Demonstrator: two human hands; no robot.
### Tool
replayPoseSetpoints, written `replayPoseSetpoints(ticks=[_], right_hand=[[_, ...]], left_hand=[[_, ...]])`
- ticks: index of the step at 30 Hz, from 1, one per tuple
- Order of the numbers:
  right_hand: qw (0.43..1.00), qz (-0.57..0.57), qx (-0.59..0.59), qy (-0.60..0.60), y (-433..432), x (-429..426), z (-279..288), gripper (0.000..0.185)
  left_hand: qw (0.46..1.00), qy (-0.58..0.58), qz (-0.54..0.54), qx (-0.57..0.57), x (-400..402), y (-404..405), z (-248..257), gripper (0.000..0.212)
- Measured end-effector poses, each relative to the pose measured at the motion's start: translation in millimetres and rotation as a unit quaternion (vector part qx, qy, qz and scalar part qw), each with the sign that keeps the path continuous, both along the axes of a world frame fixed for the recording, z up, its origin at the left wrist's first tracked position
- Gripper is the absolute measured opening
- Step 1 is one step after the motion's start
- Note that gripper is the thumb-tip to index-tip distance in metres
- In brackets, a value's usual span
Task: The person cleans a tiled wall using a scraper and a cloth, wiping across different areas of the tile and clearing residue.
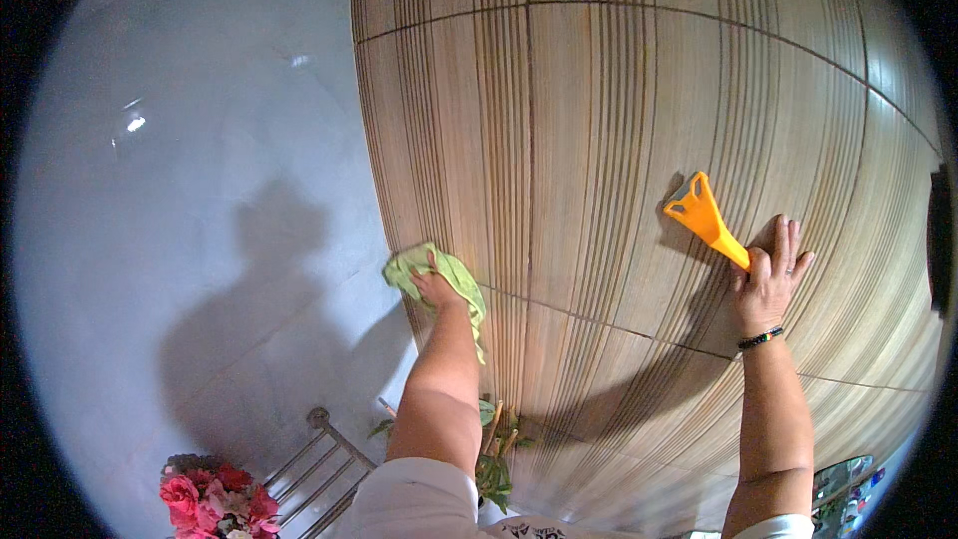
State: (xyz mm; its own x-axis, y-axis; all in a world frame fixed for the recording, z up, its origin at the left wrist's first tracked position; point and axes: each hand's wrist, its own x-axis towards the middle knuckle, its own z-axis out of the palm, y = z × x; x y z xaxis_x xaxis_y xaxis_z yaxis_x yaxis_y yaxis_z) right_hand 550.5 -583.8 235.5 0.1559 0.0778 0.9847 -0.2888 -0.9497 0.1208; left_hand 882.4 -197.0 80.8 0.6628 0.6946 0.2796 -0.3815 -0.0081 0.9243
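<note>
My left hand (436, 286) presses a green cloth (408, 264) against the wood-look wall tiles (569, 165), close to the corner with the grey wall. Part of the cloth hangs down beside my wrist. In my right hand (769, 288) is the handle of an orange plastic scraper (707, 221), gripped by thumb and index finger. Its wide head points up and left, close to the tiles. The other fingers of that hand are spread on the tiled surface. A dark beaded bracelet (760, 337) circles my right wrist.
A smooth grey wall (187, 202) meets the tiles on the left. Low down stand pink and red flowers (213, 498), a metal rail (318, 464) and a leafy plant (494, 468) under my left arm. A mirror-like object (842, 490) is at lower right; a dark object (938, 239) edges the right rim.
</note>
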Motion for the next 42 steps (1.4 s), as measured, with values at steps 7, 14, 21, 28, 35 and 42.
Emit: replayPoseSetpoints(ticks=[7,14,21,28,35,42], right_hand=[[1.000,-0.012,0.021,0.018,-12,-14,-2,0.023],[1.000,0.022,0.009,0.005,-10,-13,-1,0.028],[0.999,0.032,0.021,0.010,-6,-15,-1,0.027],[1.000,0.016,0.016,0.000,-8,-18,-2,0.026],[1.000,0.022,0.017,0.009,-7,-14,0,0.028],[0.999,0.016,0.030,0.011,-1,-17,0,0.026]], left_hand=[[0.987,0.050,-0.046,0.146,-117,-99,172,0.069],[0.923,-0.095,0.044,0.370,-147,-155,361,0.069],[0.894,-0.137,0.057,0.422,-148,-151,313,0.069],[0.961,-0.013,0.008,0.275,-155,-153,77,0.068],[0.988,0.049,-0.037,0.143,-160,-165,49,0.073],[0.869,-0.085,-0.016,0.487,-199,-201,166,0.072]])
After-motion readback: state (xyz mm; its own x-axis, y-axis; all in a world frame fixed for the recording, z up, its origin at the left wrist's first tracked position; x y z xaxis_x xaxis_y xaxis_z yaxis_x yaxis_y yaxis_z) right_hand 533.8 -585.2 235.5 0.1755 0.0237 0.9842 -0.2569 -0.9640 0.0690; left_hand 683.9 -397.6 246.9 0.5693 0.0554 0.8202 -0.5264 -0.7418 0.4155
